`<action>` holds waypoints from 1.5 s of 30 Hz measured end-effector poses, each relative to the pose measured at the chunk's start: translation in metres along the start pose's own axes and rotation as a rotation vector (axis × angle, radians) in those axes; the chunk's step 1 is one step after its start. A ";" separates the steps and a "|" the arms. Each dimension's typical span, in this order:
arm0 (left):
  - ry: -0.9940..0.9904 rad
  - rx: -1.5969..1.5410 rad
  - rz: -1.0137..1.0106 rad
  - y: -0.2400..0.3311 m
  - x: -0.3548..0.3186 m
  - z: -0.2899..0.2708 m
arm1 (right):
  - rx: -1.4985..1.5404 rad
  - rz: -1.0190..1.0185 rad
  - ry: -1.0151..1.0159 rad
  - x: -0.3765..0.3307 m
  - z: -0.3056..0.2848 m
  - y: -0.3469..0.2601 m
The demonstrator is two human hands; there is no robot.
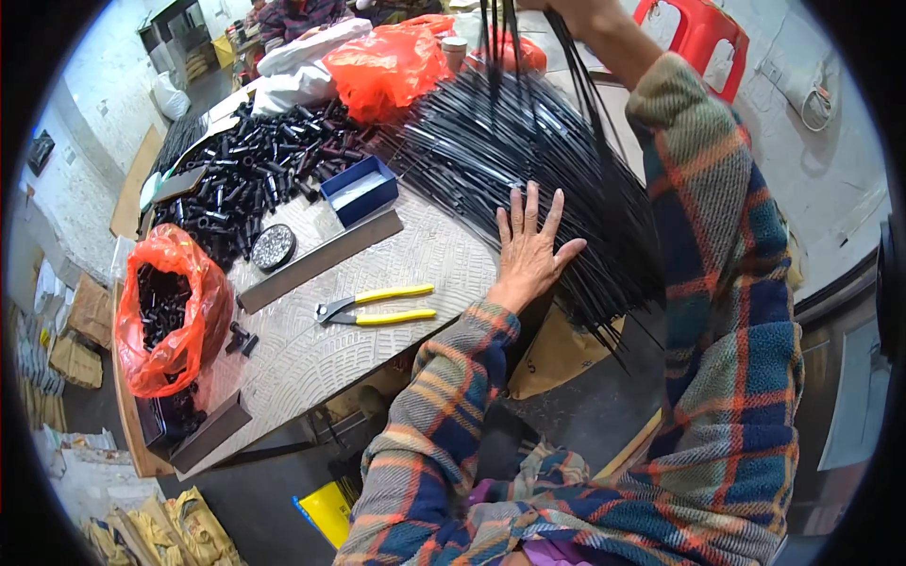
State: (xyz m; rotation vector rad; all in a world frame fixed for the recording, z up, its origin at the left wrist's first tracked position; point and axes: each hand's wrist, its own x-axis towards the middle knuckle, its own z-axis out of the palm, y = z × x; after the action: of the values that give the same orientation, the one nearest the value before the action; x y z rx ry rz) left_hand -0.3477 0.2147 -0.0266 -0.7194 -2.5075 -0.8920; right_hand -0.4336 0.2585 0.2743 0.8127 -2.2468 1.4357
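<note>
My left hand lies with fingers spread on a broad pile of thin black rods at the table's right side. My right hand is raised at the top edge, partly cut off by the frame. It is closed on a bundle of thin black rods, whose lengths hang down over the pile. Yellow-handled end-cutting pliers rest on the table to the left of my left hand. Behind them lies a grey metal angle bar, with a blue open box touching its far side.
A heap of short black tubular parts covers the table's far left. More fill a red plastic bag near the left edge. A round tin stands by the bar. Red bags lie at the back; a red stool stands far right.
</note>
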 end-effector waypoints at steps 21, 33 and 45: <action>0.429 -0.975 -0.182 0.070 -0.109 -0.235 | 0.364 0.145 -0.225 -0.080 0.151 -0.005; 0.508 -1.490 -0.386 0.024 -0.096 -0.269 | 0.776 0.429 -0.460 -0.262 0.160 -0.056; 0.361 -1.554 -0.374 0.023 -0.112 -0.279 | 0.823 0.365 -0.548 -0.282 0.157 -0.050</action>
State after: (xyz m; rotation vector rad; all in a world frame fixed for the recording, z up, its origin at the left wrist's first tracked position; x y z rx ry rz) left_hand -0.1954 0.0071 0.1303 -0.3280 -1.2263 -2.7778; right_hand -0.1818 0.1782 0.0822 1.1806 -2.2062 2.6711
